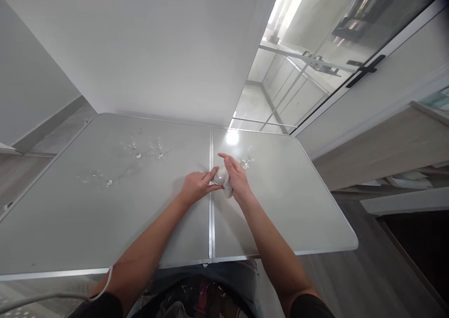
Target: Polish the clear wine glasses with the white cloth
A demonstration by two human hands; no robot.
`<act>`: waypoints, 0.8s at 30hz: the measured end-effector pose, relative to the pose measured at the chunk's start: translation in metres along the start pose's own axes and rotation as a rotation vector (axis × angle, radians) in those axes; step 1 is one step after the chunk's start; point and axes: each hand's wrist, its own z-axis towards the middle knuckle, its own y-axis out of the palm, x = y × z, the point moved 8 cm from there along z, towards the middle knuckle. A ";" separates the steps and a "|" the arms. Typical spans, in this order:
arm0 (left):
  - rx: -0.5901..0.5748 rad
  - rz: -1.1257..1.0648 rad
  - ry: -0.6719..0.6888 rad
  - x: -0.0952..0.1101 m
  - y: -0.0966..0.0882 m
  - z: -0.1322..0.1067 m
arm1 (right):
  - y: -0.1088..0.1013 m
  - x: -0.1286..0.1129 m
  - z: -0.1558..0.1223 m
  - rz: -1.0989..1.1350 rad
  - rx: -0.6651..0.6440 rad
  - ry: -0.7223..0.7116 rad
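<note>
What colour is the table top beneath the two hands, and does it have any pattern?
Pale grey table top, with no clear pattern; the head view shows it.

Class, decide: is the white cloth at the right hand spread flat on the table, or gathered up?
Gathered up: the white cloth shows only as a small bunch between the right hand and the clear glass.

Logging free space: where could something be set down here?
On the pale grey table, right of the right forearm, in front of a clear stemmed glass; also front left, between the left forearm and left edge. Crowded: back left, with three more clear glasses, and the middle, where both hands hold a clear rounded glass and white cloth.
</note>
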 end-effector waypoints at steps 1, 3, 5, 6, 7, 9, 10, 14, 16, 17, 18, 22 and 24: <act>0.030 0.049 0.029 0.002 -0.002 0.000 | -0.002 -0.002 -0.001 0.002 0.014 -0.016; 0.081 0.108 0.071 0.007 -0.004 -0.001 | -0.007 -0.004 -0.004 -0.050 0.034 -0.094; 0.118 0.128 0.105 0.012 -0.004 -0.001 | -0.014 -0.005 -0.008 -0.141 0.099 -0.233; 0.129 0.128 0.122 0.014 -0.003 -0.001 | -0.018 -0.005 -0.012 -0.187 0.152 -0.322; 0.134 0.124 0.137 0.016 -0.002 -0.001 | -0.021 -0.005 -0.016 -0.229 0.211 -0.415; 0.133 0.107 0.154 0.018 0.000 -0.001 | -0.026 -0.003 -0.025 -0.299 0.316 -0.586; 0.127 0.097 0.156 0.019 0.002 0.000 | -0.027 -0.002 -0.028 -0.324 0.346 -0.649; 0.061 0.013 0.147 0.018 0.007 0.002 | -0.033 0.005 -0.024 -0.337 0.286 -0.658; 0.004 -0.051 0.116 0.016 0.010 0.002 | -0.035 0.009 -0.017 -0.295 0.183 -0.579; -0.023 -0.090 0.083 0.014 0.012 0.002 | -0.037 0.010 -0.014 -0.268 0.141 -0.542; -0.047 -0.139 0.037 0.011 0.013 0.002 | -0.038 0.011 -0.012 -0.240 0.108 -0.513; -0.227 -0.551 -0.205 -0.002 0.025 0.002 | -0.039 0.015 -0.006 -0.187 0.012 -0.441; -0.383 -0.843 -0.328 -0.005 0.035 -0.001 | -0.035 0.018 -0.004 -0.186 -0.050 -0.429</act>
